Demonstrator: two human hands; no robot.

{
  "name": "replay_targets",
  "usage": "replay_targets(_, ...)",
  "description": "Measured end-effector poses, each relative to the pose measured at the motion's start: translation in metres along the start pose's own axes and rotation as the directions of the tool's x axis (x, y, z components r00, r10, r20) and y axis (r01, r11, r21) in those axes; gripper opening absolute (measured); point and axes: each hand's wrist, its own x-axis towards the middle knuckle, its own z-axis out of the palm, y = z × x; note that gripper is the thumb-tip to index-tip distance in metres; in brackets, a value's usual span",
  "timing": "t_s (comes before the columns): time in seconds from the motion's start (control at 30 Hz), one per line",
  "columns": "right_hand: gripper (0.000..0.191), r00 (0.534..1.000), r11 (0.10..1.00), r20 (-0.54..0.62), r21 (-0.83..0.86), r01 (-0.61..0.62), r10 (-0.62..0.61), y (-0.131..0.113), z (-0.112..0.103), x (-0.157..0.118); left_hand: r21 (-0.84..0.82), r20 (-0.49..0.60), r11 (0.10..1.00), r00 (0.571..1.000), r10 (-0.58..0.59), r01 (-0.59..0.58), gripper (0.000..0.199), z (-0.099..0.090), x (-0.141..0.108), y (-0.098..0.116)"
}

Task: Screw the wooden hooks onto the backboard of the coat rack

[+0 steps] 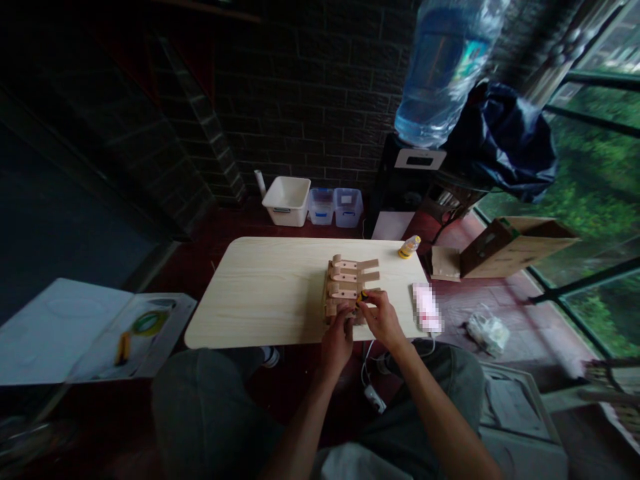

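Observation:
A brown block-like assembly [345, 277], apparently cardboard or wood, sits right of the table's middle. Several parallel strips with dark dots lie across its top, curled up at the left and reaching past its right side. My left hand [338, 343] is at its near end, fingers closed on the nearest strip, partly hidden. Just to the right, my right hand [384, 321] pinches a small yellow-and-black tool [362, 297] above the strips. The tool's working end is too small to make out.
The light wooden table [265, 287] bears a yellow-capped bottle [410, 247] at its far right corner and a blurred pink-and-white item [427, 308] at the right edge. White and clear bins [287, 200] stand beyond. An open case [145, 327] lies left; a cardboard box [510, 250] stands right.

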Motion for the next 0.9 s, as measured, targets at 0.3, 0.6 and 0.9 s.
replay_targets(0.3, 0.034, 0.996, 1.0, 0.084, 0.007, 0.024, -0.025, -0.012, -0.007, 0.003, -0.007, -0.008, 1.0, 1.0, 0.016, -0.017, 0.033, 0.0, 0.0, 0.0)
replay_targets(0.6, 0.03, 0.995, 0.996, 0.104, 0.082, -0.02, 0.011, 0.0, -0.006, 0.004, -0.02, 0.03, 1.0, 1.0, 0.005, -0.004, 0.036, 0.001, 0.001, -0.001)
replay_targets(0.9, 0.032, 0.996, 0.999, 0.09, 0.043, 0.009, -0.013, -0.004, -0.008, 0.0, 0.016, 0.031, 1.0, 1.0, -0.005, 0.004, 0.037, 0.003, 0.001, -0.004)
